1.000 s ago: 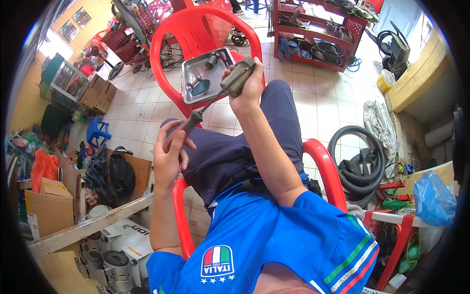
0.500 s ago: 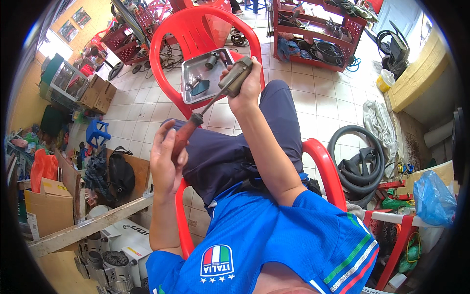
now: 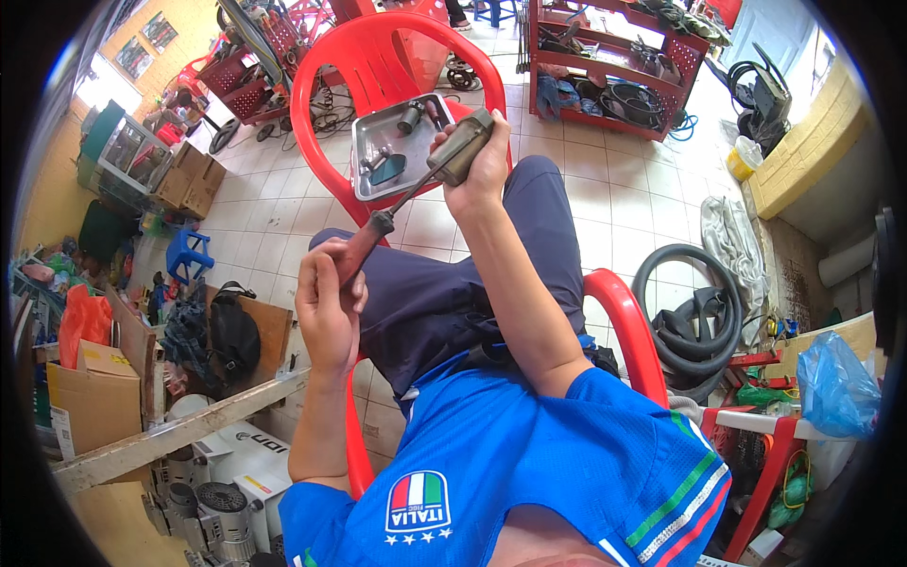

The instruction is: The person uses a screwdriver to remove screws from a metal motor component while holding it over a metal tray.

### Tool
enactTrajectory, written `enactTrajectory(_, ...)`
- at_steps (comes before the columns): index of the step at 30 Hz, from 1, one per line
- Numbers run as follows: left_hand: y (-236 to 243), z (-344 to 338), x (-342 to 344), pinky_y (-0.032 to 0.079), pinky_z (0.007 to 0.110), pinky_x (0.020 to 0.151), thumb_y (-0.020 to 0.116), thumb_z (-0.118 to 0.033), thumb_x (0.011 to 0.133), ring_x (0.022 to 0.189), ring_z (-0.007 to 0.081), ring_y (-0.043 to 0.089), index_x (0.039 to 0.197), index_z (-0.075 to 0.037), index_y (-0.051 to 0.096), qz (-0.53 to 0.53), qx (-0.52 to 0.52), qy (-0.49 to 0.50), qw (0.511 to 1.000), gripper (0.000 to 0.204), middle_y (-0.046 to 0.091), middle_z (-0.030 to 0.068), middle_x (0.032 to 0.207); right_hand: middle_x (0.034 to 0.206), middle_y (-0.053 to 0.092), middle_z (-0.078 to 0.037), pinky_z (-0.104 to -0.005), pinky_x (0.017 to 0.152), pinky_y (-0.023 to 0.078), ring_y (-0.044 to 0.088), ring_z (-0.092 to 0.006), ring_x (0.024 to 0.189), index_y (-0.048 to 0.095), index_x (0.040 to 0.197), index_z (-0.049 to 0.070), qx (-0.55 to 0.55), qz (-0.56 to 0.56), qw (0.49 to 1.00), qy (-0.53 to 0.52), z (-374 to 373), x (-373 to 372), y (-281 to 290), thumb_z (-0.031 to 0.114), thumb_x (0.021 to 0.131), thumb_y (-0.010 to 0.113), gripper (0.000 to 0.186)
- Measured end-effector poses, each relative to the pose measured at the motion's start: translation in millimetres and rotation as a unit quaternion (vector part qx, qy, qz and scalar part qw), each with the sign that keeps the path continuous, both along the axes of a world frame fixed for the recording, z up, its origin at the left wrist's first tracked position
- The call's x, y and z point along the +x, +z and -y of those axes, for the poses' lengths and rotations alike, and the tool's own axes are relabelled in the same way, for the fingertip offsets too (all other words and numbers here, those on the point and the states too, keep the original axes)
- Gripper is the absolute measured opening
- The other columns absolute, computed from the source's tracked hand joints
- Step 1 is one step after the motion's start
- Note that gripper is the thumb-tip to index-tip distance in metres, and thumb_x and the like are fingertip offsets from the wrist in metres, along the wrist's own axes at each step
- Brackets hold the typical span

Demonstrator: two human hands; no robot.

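A screwdriver (image 3: 361,253) with a dull red handle and black collar is in my left hand (image 3: 329,307), whose fingers are curled around the handle's end. Its thin shaft slants up and right to a blocky grey-brown metal part (image 3: 463,151). My right hand (image 3: 480,184) grips that part from below and its right side. Where exactly the tip meets the part is hard to make out. Just beyond, a metal tray (image 3: 416,163) rests on a red plastic chair (image 3: 307,123). It holds a dark cylindrical piece (image 3: 410,117), a dark oval piece (image 3: 387,170) and small metal parts.
Red shelving (image 3: 605,104) with tools and cables stands at the far right. A coiled black tube (image 3: 652,283) lies on the floor to my right. Left are a blue stool (image 3: 189,253), a cardboard box (image 3: 94,397) and a pale beam (image 3: 179,435).
My left hand's fingers have gone from spread to curled around the screwdriver handle. The right hand and the metal part have shifted very slightly.
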State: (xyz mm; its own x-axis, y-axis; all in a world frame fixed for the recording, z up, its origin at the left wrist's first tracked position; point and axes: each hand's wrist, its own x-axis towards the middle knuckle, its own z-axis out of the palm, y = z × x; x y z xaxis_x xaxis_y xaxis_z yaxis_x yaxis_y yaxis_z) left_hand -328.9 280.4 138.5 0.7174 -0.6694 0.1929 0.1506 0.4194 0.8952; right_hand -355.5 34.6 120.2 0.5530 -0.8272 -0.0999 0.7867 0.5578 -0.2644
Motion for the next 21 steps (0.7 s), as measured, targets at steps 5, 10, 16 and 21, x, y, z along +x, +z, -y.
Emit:
enactTrajectory(5,0,3,-3,0.044,0.023,0.065,0.062,-0.005,0.098,0.077,0.0074,0.053,0.123,-0.002,0.051,0.143,0.070,0.133,0.978,0.027,0.058,0.0058,0.117,0.081,0.062,-0.011,-0.0385,0.064,0.059,0.066,-0.0234,0.068,0.056,0.107,0.005,-0.008,-0.004,1.000,0.008,-5,4,0,0.050,0.096,0.053,0.047)
enactTrajectory(10,-8,-1,4,0.046,0.023,0.069,0.063,-0.005,0.097,0.081,0.0075,0.056,0.123,-0.001,0.050,0.264,0.092,0.165,0.946,0.029,0.058,0.0093,0.125,0.082,0.061,-0.011,-0.0396,0.066,0.058,0.065,-0.0240,0.069,0.055,0.102,0.006,-0.001,-0.017,1.000,0.014,-6,5,-1,0.051,0.095,0.053,0.046)
enactTrajectory(16,0,-2,3,0.045,0.024,0.062,0.056,-0.010,0.103,0.076,0.0091,0.055,0.123,-0.004,0.051,0.149,0.024,0.053,0.987,0.022,0.057,0.0113,0.130,0.081,0.061,-0.011,-0.0395,0.063,0.058,0.066,-0.0235,0.066,0.055,0.104,0.005,0.006,-0.003,1.000,0.010,-4,4,-2,0.050,0.096,0.053,0.045)
enactTrajectory(21,-3,-2,5,0.042,0.024,0.057,0.046,-0.023,0.108,0.068,0.0092,0.052,0.133,-0.004,0.045,0.068,0.009,0.015,0.998,0.032,0.057,0.0119,0.128,0.079,0.062,-0.010,-0.0387,0.063,0.058,0.065,-0.0230,0.065,0.055,0.103,0.005,0.005,-0.005,1.000,-0.001,-6,1,1,0.049,0.097,0.053,0.045)
